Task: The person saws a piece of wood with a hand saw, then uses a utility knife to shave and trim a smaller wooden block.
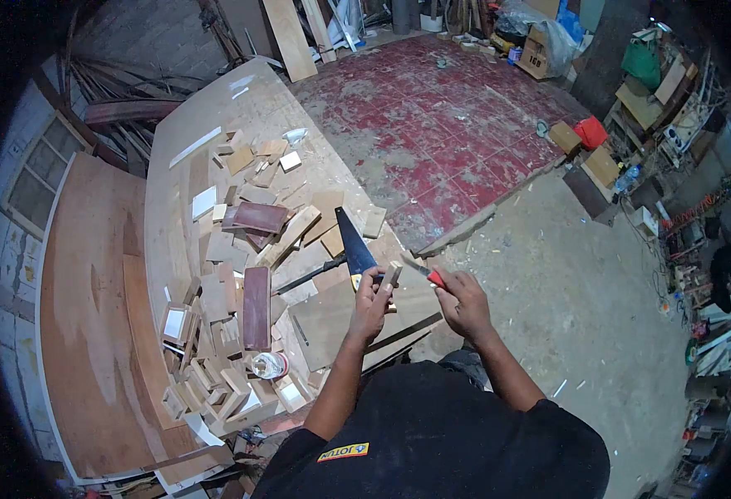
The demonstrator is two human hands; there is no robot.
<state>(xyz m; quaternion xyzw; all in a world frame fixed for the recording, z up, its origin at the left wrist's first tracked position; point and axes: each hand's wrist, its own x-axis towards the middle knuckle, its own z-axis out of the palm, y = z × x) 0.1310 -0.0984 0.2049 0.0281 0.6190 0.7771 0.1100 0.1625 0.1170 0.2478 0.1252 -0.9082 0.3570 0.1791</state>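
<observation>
My left hand [371, 306] is closed round a small piece of wood [393, 272], held upright over the near edge of the workbench [319, 141]. In my right hand [465, 308] is a red-handled knife [437, 279], its blade pointing up and left towards the wood. Just beyond my left hand, a handsaw [351, 237] with a dark blade lies on the bench, its handle partly hidden by my fingers. A thin plywood sheet [319, 328] is under my left forearm's side, with a pencil-like dark stick [300, 330] on it.
Wood offcuts are heaped over the bench, among them a dark reddish-brown board [256, 308]. A white tub [269, 365] stands at the near left. A large plywood panel [91, 316] leans on the left. Red tiled floor [432, 133] lies ahead; clutter lines the right wall.
</observation>
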